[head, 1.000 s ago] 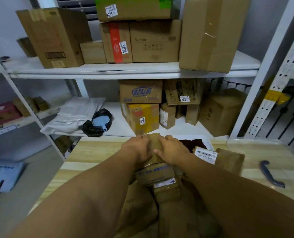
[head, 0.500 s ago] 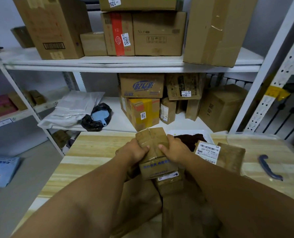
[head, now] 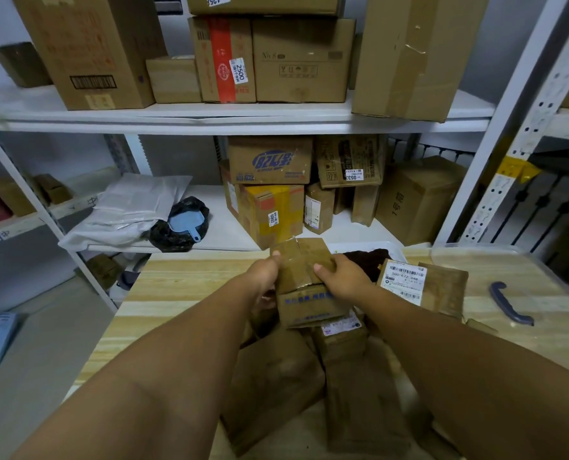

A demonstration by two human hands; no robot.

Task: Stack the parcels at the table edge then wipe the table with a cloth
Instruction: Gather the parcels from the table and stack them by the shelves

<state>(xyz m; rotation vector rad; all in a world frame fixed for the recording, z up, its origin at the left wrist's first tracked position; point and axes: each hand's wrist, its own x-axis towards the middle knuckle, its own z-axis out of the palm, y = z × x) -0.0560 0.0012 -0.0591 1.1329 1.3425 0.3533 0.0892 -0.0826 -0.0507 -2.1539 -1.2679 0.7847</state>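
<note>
A small taped cardboard parcel (head: 304, 280) with blue print on its front is lifted above the wooden table (head: 177, 293). My left hand (head: 263, 277) grips its left side and my right hand (head: 343, 277) grips its right side, thumbs on top. Under it lie several brown parcels, among them a small labelled box (head: 339, 336), a flat box (head: 273, 383) and a long one (head: 363, 400). To the right stands a parcel with a white barcode label (head: 404, 280), beside another brown parcel (head: 446, 287). A dark brown cloth (head: 366, 260) lies in a white tray behind my right hand.
White metal shelves (head: 236, 117) packed with cardboard boxes stand right behind the table. A clear plastic lid (head: 509, 273) with a blue handle (head: 509, 303) covers the table's right part. White bags (head: 127, 210) and a black bag (head: 180, 224) lie on the lower shelf.
Both hands have lifted the small parcel off the pile and tipped its top toward me; one second ago they pressed down on it. The view has moved closer to the shelves.
</note>
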